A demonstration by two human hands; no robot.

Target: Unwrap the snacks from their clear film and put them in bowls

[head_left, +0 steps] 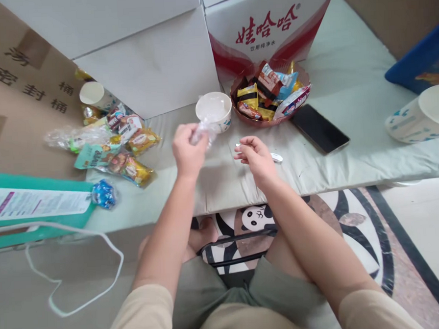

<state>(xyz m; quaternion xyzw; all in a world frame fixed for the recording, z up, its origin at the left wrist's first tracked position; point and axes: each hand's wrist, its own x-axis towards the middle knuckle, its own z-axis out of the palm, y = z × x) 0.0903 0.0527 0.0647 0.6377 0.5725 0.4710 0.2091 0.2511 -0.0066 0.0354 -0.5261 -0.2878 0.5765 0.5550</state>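
Note:
My left hand [189, 149] is closed in a pinch on a crumpled clear plastic wrapper [206, 131]. The wrapper hangs at the front rim of a white paper bowl [222, 121] with a blue print; some clear plastic shows inside the bowl. To the right, my right hand [255, 157] has its fingers curled around a slim white object [277, 157]. One rounded end shows past the palm and a small tip by the fingers; the middle is hidden, so its kind is unclear.
A reddish clear bowl [246, 120] of wrapped snacks stands behind, beside a black phone [322, 129]. Packaged snacks [119, 145] lie left near a blue wrapped ball [104, 194]. A paper cup [404, 120] stands right. Boxes [155, 64] line the back; a white cord [117, 278] loops at left.

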